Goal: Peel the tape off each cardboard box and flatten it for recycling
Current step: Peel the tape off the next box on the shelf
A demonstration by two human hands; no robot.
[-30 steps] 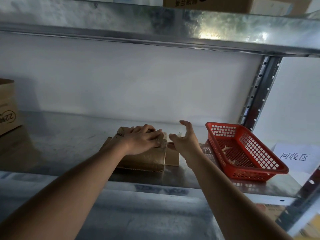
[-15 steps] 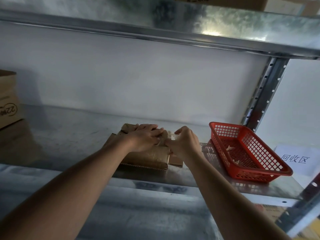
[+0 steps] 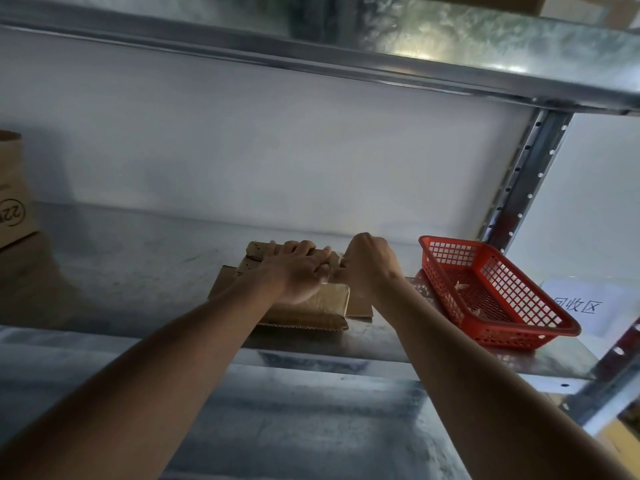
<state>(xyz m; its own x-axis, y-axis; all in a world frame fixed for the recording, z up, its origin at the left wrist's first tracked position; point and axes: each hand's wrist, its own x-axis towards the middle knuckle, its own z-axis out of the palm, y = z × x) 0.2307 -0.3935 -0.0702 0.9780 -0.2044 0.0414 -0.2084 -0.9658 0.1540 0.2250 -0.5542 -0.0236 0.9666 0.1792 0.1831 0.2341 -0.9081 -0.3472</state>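
A flattened brown cardboard box (image 3: 322,308) lies on the metal shelf (image 3: 138,271), near its front edge. My left hand (image 3: 299,270) lies on top of the box, its fingers over the far right part. My right hand (image 3: 367,266) is at the box's right end with curled fingers, pinching a thin pale strip of tape (image 3: 341,263) that runs from the box. A smaller flap of cardboard (image 3: 358,308) sticks out under my right wrist.
A red plastic basket (image 3: 491,292) with a few tape scraps stands to the right on the shelf. Beyond it lies a white paper sign (image 3: 581,303). Another cardboard box (image 3: 14,202) stands at the far left. An upper shelf (image 3: 346,39) hangs overhead.
My right hand, open one second ago, has closed at the box's right end and taken hold of the tape. My left hand has stayed on the box.
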